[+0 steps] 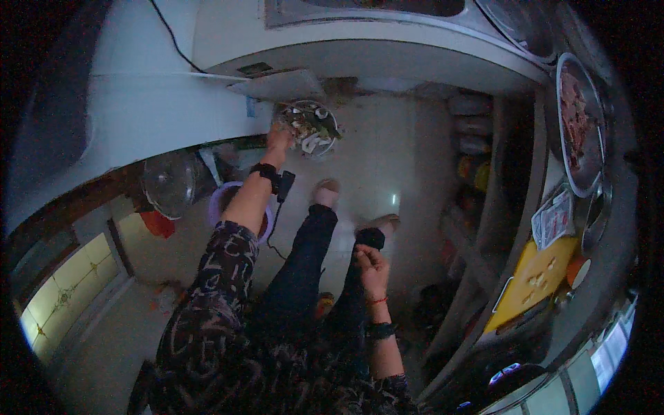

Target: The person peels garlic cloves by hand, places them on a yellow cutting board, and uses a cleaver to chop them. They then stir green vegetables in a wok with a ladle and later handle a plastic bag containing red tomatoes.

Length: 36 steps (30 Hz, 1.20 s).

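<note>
My left hand [280, 137] reaches down to the near-left rim of a waste bin [335, 148] on the floor. The bin is heaped with food scraps [306, 127], including green leaves and pale pieces. Dimness and the heap hide my left fingertips, so I cannot tell whether they grip anything. In front of my right leg hangs my right hand [374, 272], its fingers curled together with nothing visible in them. Both wrists wear dark bands, and a black cable trails from the left one.
At right, the counter holds a metal basin of raw meat [573, 119], a plastic packet [554, 220] and a yellow cutting board [534, 280] with pale slices. A purple bucket [213, 207] stands under my left forearm. Nearby are a clear round lid [170, 184] and a white cabinet [171, 109].
</note>
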Each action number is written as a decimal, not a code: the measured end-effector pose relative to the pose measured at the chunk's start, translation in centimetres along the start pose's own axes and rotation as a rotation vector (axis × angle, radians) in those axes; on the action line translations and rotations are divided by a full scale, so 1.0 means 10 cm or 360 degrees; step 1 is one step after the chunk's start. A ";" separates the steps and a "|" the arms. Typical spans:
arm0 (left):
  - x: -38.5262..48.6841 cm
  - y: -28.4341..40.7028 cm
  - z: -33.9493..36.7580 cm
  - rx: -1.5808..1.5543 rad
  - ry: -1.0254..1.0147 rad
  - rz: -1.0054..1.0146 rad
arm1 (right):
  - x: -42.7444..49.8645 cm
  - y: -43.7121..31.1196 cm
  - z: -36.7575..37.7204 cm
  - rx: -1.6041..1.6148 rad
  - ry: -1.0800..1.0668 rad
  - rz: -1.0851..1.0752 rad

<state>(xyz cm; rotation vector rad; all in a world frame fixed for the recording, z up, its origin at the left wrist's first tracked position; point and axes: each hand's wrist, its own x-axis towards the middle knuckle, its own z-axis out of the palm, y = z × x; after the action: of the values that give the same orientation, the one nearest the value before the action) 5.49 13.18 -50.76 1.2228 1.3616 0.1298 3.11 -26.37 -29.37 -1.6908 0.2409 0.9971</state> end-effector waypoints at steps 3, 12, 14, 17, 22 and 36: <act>-0.27 0.13 -0.19 -0.0802 -0.0455 -0.0200 | -0.05 -0.19 0.02 -0.0063 -0.0007 -0.0034; -1.20 0.81 -0.49 -0.1320 -0.0991 -0.0372 | 0.22 -0.79 0.61 0.0140 -0.0364 -0.0463; -1.52 0.85 -0.58 -0.1160 -0.0905 -0.0308 | 0.32 -0.90 1.03 -0.0228 -0.0428 -0.0761; -2.10 0.87 -0.65 -0.1181 -0.0875 -0.0145 | 0.34 -1.06 1.74 -0.0228 -0.0386 -0.1127; -3.34 1.01 -0.88 -0.1026 -0.0978 -0.0177 | 0.82 -1.27 1.93 -0.1053 -0.0447 -0.0648; -3.30 1.37 -0.81 -0.0645 -0.1355 -0.0095 | -0.39 -1.43 1.54 -0.0222 -0.0197 -0.1106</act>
<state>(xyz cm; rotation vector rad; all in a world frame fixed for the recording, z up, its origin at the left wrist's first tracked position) -3.08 0.93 -17.27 0.7455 0.5811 -0.1444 1.87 -8.87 -17.18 -1.6474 -0.4827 0.5935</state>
